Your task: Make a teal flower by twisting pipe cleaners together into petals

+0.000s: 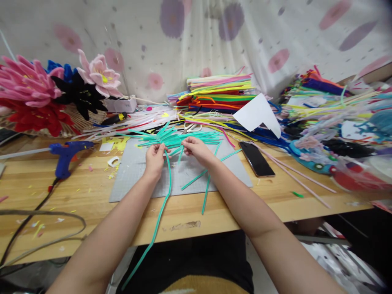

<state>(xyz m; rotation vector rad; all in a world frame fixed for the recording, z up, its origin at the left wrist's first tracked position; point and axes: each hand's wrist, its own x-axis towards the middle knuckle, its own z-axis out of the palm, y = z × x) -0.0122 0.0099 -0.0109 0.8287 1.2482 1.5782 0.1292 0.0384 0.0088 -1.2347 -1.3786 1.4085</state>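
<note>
- Left hand [154,158]: pinches a long teal pipe cleaner [170,175] near its upper end.
- Right hand [194,148]: seems to pinch a short teal piece [180,156].
- The pipe cleaner hangs from above the cutting mat [130,179] past the counter's [101,167] front edge.
- Likely light, fuzzy, easily bent; best gripped near the end.

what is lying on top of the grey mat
On the grey mat, a pile of green stems lies across the far part; loose stems cross the right side. What lies under the pile is hidden.
</note>
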